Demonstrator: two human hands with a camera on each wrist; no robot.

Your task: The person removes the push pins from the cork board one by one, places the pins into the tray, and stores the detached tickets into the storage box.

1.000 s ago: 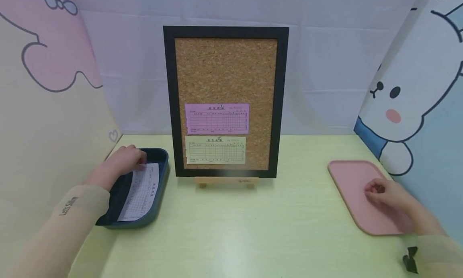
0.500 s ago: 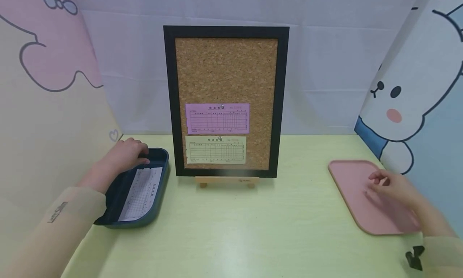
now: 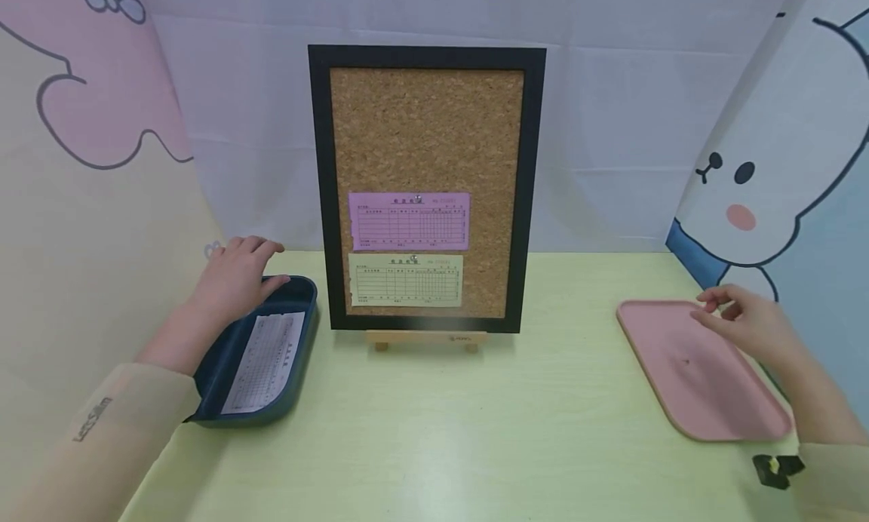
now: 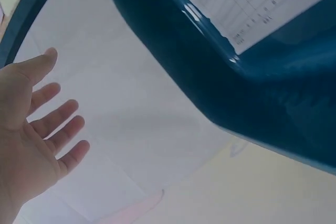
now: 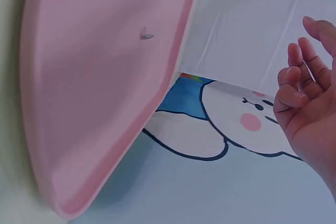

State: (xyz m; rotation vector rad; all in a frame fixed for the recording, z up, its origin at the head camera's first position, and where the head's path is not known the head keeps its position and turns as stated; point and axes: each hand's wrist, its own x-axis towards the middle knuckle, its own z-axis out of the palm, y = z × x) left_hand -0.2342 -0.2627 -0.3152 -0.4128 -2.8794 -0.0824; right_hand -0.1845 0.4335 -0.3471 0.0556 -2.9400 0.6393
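Note:
My left hand [image 3: 231, 284] hovers over the far left part of a dark blue tray [image 3: 308, 333], fingers spread and holding nothing. In that tray lies a white printed form [image 3: 265, 363], which shows at the top of the left wrist view as a paper slip [image 4: 257, 3]. My right hand [image 3: 756, 326] is raised above the right side of a pink tray [image 3: 720, 401], its fingers loosely bent with nothing between them. One small metallic pushpin [image 5: 146, 35] lies on the pink tray, apart from the hand.
A black-framed cork board [image 3: 428, 130] stands on a small wooden easel [image 3: 426, 336] at the back middle. Pinned low on it are a purple form [image 3: 410, 235] and a pale yellow form [image 3: 407, 292]. Cartoon-printed panels [image 3: 753, 167] flank the table on both sides.
My left hand has risen off the white form, which now lies free in the blue tray, and its fingers have spread. My right hand has lifted up and back from the pushpin on the pink tray.

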